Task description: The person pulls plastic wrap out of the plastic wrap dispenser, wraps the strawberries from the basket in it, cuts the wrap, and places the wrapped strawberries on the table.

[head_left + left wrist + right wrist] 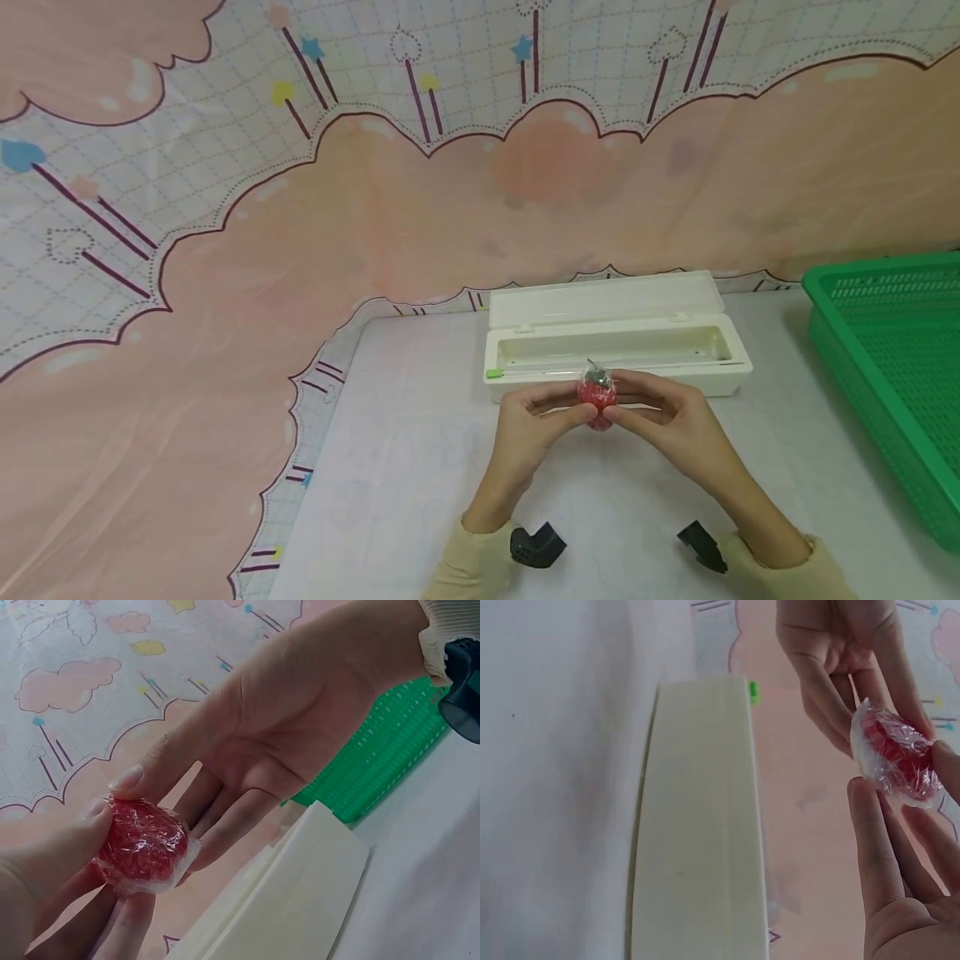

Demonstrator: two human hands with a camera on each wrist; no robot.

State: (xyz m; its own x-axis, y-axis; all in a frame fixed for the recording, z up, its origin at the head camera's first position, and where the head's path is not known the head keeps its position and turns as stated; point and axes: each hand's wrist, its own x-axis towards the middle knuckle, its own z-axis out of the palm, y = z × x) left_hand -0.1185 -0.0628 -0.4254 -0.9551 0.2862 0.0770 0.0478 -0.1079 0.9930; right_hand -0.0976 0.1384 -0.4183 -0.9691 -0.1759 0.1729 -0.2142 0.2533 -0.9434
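A red strawberry [597, 398] with a green leafy top is wrapped in clear plastic film. My left hand [531, 425] pinches it from one side between thumb and fingers. From the other side my right hand [675, 421] grips it as well, the two thumb tips close together on its near face. The left wrist view shows the film crinkled and shiny over the red fruit [142, 844]. Just behind the hands stands a long white box [690, 382], probably a cling film dispenser, with its lid [607, 302] raised and a small green piece [494, 373] at its left end.
A green plastic basket [847, 333] stands at the right side of the white table [390, 467]. Behind the table hangs a pink and white patterned cloth [450, 217]. Black devices [538, 546] are strapped at both wrists, near the sleeves.
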